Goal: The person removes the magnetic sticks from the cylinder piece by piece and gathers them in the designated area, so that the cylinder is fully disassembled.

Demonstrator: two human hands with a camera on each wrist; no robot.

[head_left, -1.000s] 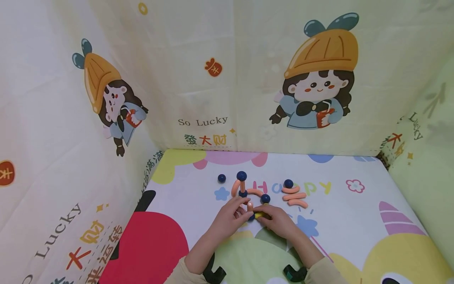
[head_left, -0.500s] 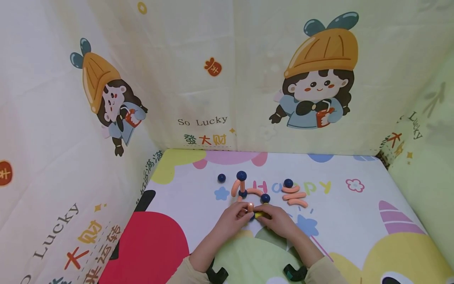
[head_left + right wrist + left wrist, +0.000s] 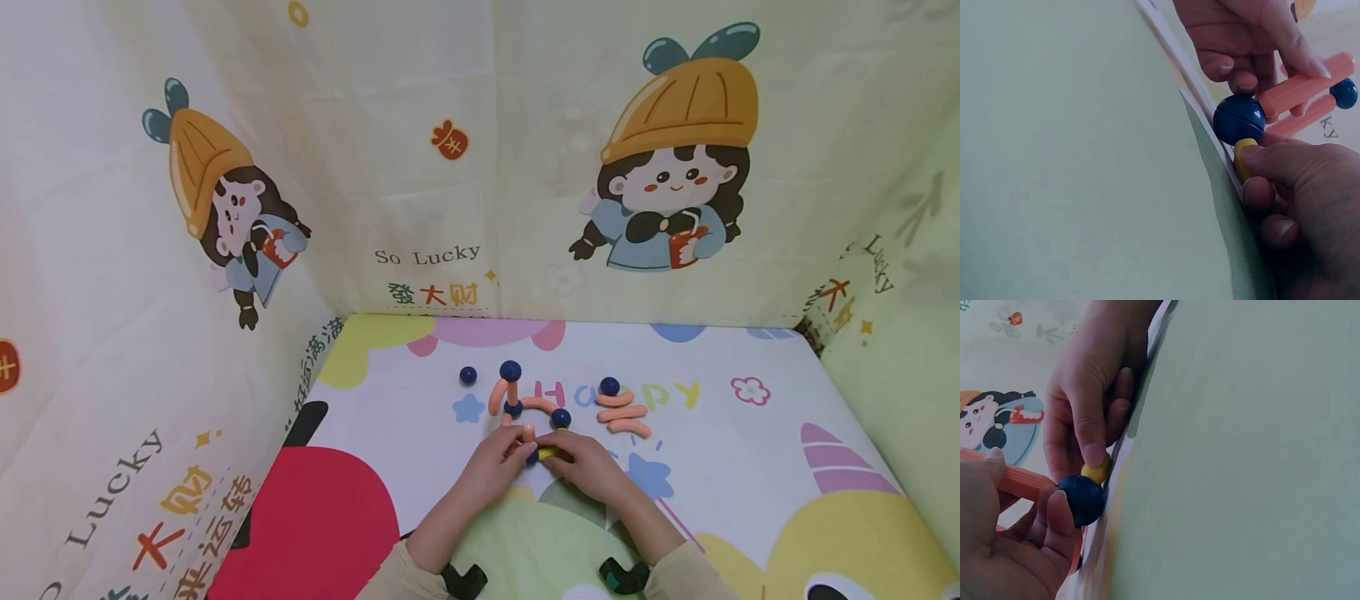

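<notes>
My left hand (image 3: 491, 462) pinches a ridged salmon-pink rod (image 3: 1304, 84), whose lower end meets a dark blue ball (image 3: 1085, 503). One left fingertip touches that ball in the left wrist view. From the other side my right hand (image 3: 588, 462) pinches a short yellow rod (image 3: 1245, 156) between thumb and fingers, its end against the same ball. Just beyond the hands stands a joined build: a raised blue ball (image 3: 510, 371), a lower ball (image 3: 513, 408), and a curved pink rod (image 3: 540, 404) running to another ball (image 3: 560, 418). Fingers hide part of its near side.
A loose blue ball (image 3: 468, 376) lies left of the build. To the right are three curved pink rods (image 3: 628, 413) with a blue ball (image 3: 610, 386) behind them. Printed cloth walls (image 3: 536, 208) surround the patterned table (image 3: 757, 442) at the back and sides.
My left hand has shifted slightly toward me and right, its fingers staying at the upright pink rod. My right hand keeps its place on the yellow rod.
</notes>
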